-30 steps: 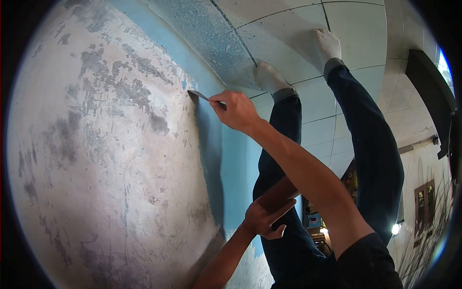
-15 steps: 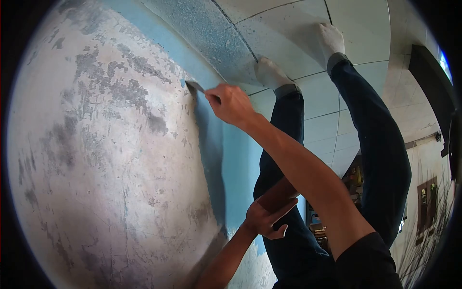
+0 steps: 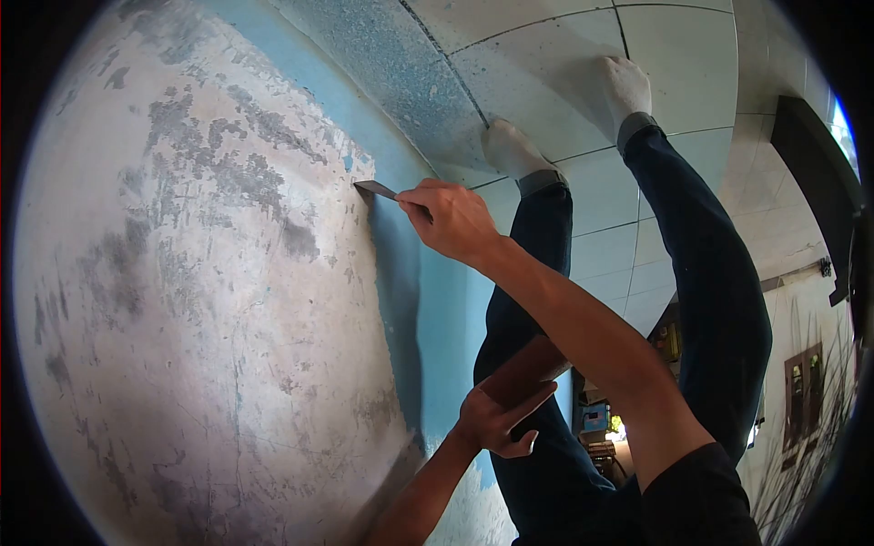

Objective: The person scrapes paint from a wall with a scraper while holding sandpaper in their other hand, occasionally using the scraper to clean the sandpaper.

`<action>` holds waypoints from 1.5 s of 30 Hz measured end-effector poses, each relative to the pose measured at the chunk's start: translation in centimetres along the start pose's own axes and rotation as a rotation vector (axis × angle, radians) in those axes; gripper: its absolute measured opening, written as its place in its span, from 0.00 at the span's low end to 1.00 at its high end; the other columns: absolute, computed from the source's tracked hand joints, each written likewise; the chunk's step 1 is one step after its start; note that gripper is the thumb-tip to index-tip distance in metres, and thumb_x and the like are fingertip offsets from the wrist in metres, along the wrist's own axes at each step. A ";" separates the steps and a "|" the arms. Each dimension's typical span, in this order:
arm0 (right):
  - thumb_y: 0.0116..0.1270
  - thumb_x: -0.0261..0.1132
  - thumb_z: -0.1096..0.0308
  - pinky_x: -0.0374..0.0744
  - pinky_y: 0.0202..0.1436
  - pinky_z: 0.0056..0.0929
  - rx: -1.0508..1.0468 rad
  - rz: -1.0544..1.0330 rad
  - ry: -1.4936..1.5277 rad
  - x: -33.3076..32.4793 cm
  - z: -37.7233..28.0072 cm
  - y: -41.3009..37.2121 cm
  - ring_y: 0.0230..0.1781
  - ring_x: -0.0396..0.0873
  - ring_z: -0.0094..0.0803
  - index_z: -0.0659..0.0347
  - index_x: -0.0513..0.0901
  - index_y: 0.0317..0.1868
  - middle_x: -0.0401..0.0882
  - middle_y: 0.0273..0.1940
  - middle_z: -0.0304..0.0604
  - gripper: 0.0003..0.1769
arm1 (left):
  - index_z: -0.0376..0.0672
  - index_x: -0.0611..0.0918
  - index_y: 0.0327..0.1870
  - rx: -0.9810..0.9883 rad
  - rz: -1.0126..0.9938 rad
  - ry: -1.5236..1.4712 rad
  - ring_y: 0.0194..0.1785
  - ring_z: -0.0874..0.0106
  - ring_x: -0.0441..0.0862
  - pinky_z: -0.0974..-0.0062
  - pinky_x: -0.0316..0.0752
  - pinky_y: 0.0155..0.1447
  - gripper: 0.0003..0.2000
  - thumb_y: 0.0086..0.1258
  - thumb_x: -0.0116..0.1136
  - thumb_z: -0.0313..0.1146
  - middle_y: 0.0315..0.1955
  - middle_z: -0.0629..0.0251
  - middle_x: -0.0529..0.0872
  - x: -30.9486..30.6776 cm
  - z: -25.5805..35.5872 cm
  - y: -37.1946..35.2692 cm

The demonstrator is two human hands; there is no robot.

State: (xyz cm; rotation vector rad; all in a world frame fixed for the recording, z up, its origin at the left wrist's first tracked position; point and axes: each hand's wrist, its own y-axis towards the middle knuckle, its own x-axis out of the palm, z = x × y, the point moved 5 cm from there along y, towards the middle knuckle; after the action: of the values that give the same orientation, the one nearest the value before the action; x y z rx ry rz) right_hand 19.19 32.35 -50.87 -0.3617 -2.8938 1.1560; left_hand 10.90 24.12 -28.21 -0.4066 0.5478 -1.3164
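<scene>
My right hand [image 3: 452, 218] is closed around a scraper [image 3: 376, 189]. The scraper's flat metal blade touches the wall where the bare, patchy plaster [image 3: 273, 309] meets the blue paint [image 3: 446, 337]. Lower down, my left hand [image 3: 492, 420] holds a reddish-brown, block-like object [image 3: 526, 371], with finger and thumb partly stretched out. My right forearm covers part of the view near that object, so its exact kind cannot be made out.
Pale floor tiles [image 3: 592, 209] lie beside the wall, with blue flecks and dust [image 3: 401, 82] along its foot. My legs in dark jeans [image 3: 701, 246] and white socks [image 3: 626, 86] stand on them. Cluttered items [image 3: 596, 419] show behind my legs.
My right hand and the scraper have shifted slightly down and right in the view, along the paint edge. A little more pale plaster shows above the blade. My left hand has barely moved.
</scene>
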 end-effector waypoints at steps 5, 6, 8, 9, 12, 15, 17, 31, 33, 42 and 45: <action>0.73 0.68 0.68 0.85 0.40 0.41 0.001 0.085 -0.015 0.3 0.4 0.4 0.37 0.88 0.44 0.57 0.93 0.46 0.90 0.41 0.42 0.08 | 0.53 0.87 0.66 -0.013 -0.020 -0.024 0.59 0.53 0.90 0.55 0.85 0.66 0.30 0.60 0.57 0.50 0.59 0.51 0.90 0.4 0.3 0.0; 0.73 0.68 0.68 0.85 0.41 0.42 0.031 0.085 -0.001 0.7 0.4 0.1 0.37 0.88 0.45 0.57 0.93 0.46 0.90 0.41 0.43 0.08 | 0.53 0.87 0.66 -0.019 -0.027 -0.033 0.60 0.53 0.89 0.55 0.85 0.66 0.30 0.61 0.57 0.50 0.58 0.52 0.90 0.6 0.2 -0.2; 0.73 0.68 0.69 0.85 0.42 0.43 0.075 0.086 0.027 1.4 0.2 -0.1 0.37 0.88 0.47 0.57 0.92 0.46 0.90 0.41 0.44 0.08 | 0.52 0.87 0.66 -0.007 -0.021 -0.042 0.60 0.53 0.89 0.55 0.85 0.66 0.30 0.61 0.57 0.50 0.58 0.53 0.90 0.6 0.0 0.1; 0.73 0.67 0.68 0.86 0.43 0.44 0.086 0.087 0.003 1.8 0.1 0.5 0.39 0.88 0.48 0.55 0.93 0.46 0.90 0.42 0.43 0.08 | 0.52 0.87 0.66 0.003 -0.011 -0.045 0.60 0.53 0.89 0.55 0.85 0.66 0.30 0.61 0.57 0.50 0.58 0.53 0.90 0.5 0.2 0.2; 0.74 0.64 0.67 0.86 0.47 0.47 0.097 0.103 -0.032 1.9 0.5 3.3 0.42 0.88 0.49 0.53 0.93 0.45 0.89 0.43 0.43 0.10 | 0.52 0.87 0.66 0.005 -0.040 -0.044 0.61 0.52 0.89 0.55 0.85 0.66 0.30 0.61 0.58 0.49 0.59 0.52 0.90 0.5 0.0 0.4; 0.74 0.65 0.68 0.86 0.46 0.47 0.074 0.070 -0.011 1.8 0.6 2.7 0.42 0.88 0.50 0.54 0.93 0.45 0.89 0.43 0.45 0.09 | 0.52 0.86 0.67 -0.016 -0.046 -0.036 0.60 0.53 0.89 0.56 0.85 0.65 0.31 0.60 0.58 0.49 0.59 0.52 0.89 0.6 0.3 -0.3; 0.73 0.67 0.69 0.85 0.45 0.46 0.040 0.042 0.000 1.3 0.0 1.5 0.40 0.88 0.51 0.57 0.93 0.46 0.90 0.42 0.47 0.08 | 0.53 0.86 0.67 -0.009 -0.019 -0.018 0.60 0.53 0.89 0.56 0.86 0.65 0.31 0.60 0.58 0.49 0.60 0.52 0.89 0.2 0.1 0.1; 0.72 0.68 0.68 0.86 0.43 0.45 0.103 0.062 -0.032 0.5 -0.4 1.8 0.39 0.88 0.51 0.56 0.93 0.45 0.90 0.41 0.47 0.08 | 0.55 0.87 0.66 -0.017 -0.008 -0.023 0.59 0.53 0.90 0.56 0.86 0.65 0.31 0.60 0.57 0.51 0.59 0.50 0.89 -0.3 0.0 0.5; 0.73 0.66 0.67 0.86 0.44 0.46 0.139 0.089 -0.030 0.9 -0.5 1.5 0.40 0.88 0.51 0.55 0.93 0.45 0.90 0.42 0.47 0.09 | 0.54 0.87 0.67 -0.017 -0.031 -0.033 0.59 0.53 0.90 0.56 0.86 0.65 0.31 0.60 0.57 0.51 0.59 0.50 0.89 0.0 0.0 0.3; 0.71 0.63 0.69 0.86 0.46 0.49 0.191 -0.011 -0.013 1.0 -0.9 2.7 0.44 0.87 0.54 0.57 0.91 0.39 0.89 0.43 0.50 0.09 | 0.55 0.86 0.68 -0.029 -0.034 -0.050 0.60 0.54 0.89 0.56 0.86 0.65 0.32 0.58 0.59 0.49 0.60 0.53 0.89 0.0 0.0 0.2; 0.72 0.64 0.69 0.86 0.47 0.48 0.197 0.028 -0.017 1.2 -1.0 2.7 0.44 0.88 0.55 0.56 0.93 0.44 0.90 0.45 0.51 0.10 | 0.55 0.86 0.68 -0.024 -0.033 -0.053 0.60 0.54 0.89 0.55 0.85 0.65 0.32 0.58 0.60 0.48 0.60 0.53 0.89 -0.1 0.1 0.6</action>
State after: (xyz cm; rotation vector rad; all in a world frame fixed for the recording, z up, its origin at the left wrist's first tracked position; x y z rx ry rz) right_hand 18.71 35.16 -52.08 -0.3906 -2.7640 1.4390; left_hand 11.39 24.31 -28.46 -0.4703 0.5150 -1.3279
